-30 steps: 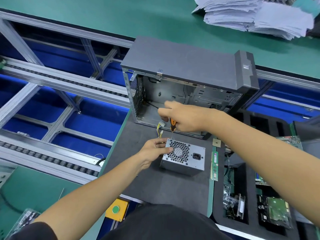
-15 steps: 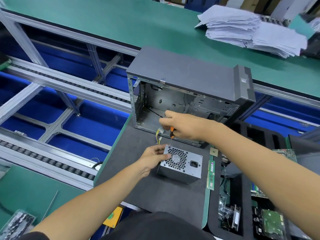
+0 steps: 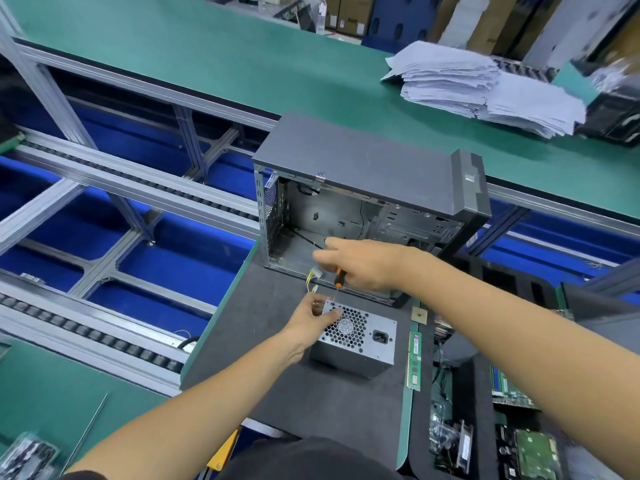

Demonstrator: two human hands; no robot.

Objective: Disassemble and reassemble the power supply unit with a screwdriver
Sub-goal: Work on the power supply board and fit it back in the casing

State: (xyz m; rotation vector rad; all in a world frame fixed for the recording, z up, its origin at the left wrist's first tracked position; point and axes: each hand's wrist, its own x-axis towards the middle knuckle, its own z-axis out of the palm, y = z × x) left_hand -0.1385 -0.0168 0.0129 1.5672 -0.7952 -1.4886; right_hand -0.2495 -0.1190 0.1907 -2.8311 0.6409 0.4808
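covering most of the screwdriver (image 3: 338, 279), the right hand (image 3: 367, 265) leaves only a short stretch of orange-and-black handle and the thin shaft below it showing; its fingers are curled round the handle, though the fingertips are smeared with blur. the shaft runs nearly upright, handle up and tilted a little to the right, tip down at the far left corner of the power supply unit (image 3: 356, 337). whether the tip sits in a screw cannot be made out, since that corner is tiny and partly screened by the left hand (image 3: 313, 322).

the left hand grips that same far left corner, thumb lying on the honeycomb fan grille and the other fingers wrapped over the edge, their tips hidden behind the box. the unit rests on the dark grey mat (image 3: 277, 382), just in front of the open computer case (image 3: 367, 202), grille and power socket facing up, its long axis running left to right. yellow and black wires (image 3: 313, 280) show between unit and case; where they join the unit is hidden.

right of the mat a ram stick (image 3: 414, 358) lies lengthwise in a foam tray (image 3: 478, 393), whose other parts are blurred and cut off at the frame's lower edge. a paper stack (image 3: 485, 88) sits on the far green bench.
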